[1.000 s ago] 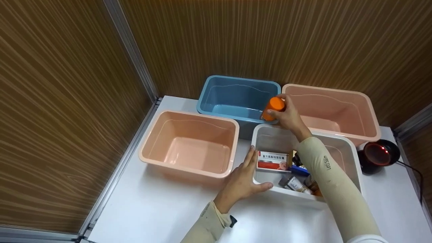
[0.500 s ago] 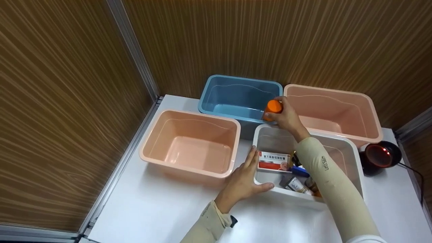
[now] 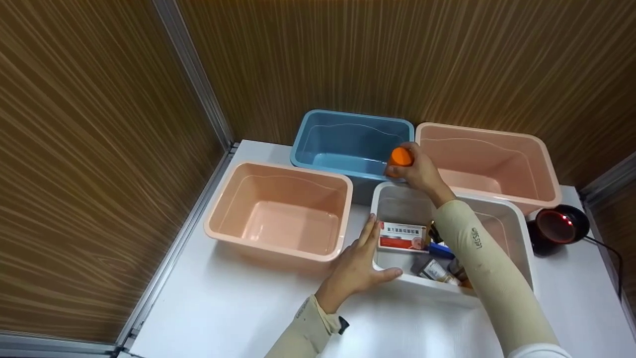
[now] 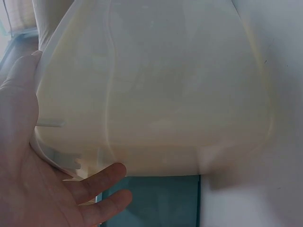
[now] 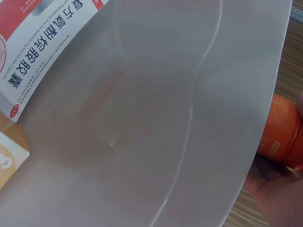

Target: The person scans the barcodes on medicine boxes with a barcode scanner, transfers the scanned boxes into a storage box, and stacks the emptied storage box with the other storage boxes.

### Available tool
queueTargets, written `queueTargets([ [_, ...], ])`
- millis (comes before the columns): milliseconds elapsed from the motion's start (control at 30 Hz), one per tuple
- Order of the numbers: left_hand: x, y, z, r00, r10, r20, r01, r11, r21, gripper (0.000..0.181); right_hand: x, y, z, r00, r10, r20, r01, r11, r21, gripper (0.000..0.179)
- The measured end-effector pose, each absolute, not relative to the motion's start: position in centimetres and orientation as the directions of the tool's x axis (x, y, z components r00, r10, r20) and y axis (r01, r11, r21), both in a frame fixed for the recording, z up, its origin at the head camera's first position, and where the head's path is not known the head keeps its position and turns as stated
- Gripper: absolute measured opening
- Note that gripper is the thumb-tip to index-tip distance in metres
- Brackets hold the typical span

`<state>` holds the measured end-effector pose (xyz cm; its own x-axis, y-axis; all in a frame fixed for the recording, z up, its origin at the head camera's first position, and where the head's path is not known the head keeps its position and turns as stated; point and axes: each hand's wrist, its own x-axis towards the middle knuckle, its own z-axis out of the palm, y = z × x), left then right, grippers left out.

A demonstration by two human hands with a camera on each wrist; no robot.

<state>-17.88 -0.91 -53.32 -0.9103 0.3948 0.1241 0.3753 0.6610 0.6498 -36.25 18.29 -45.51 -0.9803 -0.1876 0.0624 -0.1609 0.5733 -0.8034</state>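
Observation:
My right hand grips an orange bottle with an orange cap. It holds the bottle at the front right corner of the blue bin, just inside the rim. Part of the orange bottle also shows past the bin wall in the right wrist view. My left hand rests against the near left corner of the white bin, fingers extended along its side and thumb over the front rim. Inside lie a white and red medicine box, a dark small bottle and a blue item, partly hidden by my right arm.
One pink bin stands on the left, and another pink bin at the back right. A black device with a red light and a cable is at the right. Wood-grain panels enclose the white table.
My right hand has shifted slightly left and down with the orange bottle, which sits a little lower at the blue bin's corner. The left hand stays in place on the white bin.

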Motion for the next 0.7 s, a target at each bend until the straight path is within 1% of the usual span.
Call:
queueTargets([
  [267,-18.01,-0.98,-53.37,-0.912,0.393,0.12,0.375,0.676,0.635,0.113,-36.24,18.01,-45.73,-0.979,-0.2,0.052,-0.161,0.586,-0.794,0.065],
  [433,-18.06,-1.05,-53.36,-0.913,0.391,0.116,0.368,0.668,0.646,0.113,-36.26,17.92,-45.71,-0.979,-0.196,0.061,-0.168,0.591,-0.789,0.066],
  [700,-18.02,-0.94,-53.38,-0.91,0.393,0.135,0.387,0.684,0.619,0.112,-36.21,17.96,-45.89,-0.978,-0.193,0.079,-0.183,0.61,-0.771,0.067],
])
